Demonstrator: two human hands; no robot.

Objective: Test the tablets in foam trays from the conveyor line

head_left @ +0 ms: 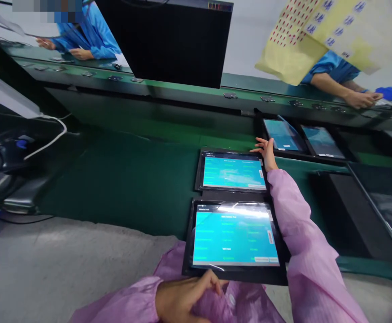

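Observation:
A black tray holds two tablets, one behind the other, partly over the table's front edge. Blue screens with rows of text are lit on the near tablet and the far tablet. My left hand is closed at the tray's near edge, its thumb bent against the rim; some fingers are hidden. At the far right corner of the tray, my right hand has its fingers spread beside the far tablet. My right forearm runs along the tray's right side.
Another black tray with two tablets stands at the back right. Further dark trays lie to the right. A monitor hangs above a conveyor carrying small parts. Yellow sheets hang at upper right. Two co-workers' hands show across the line.

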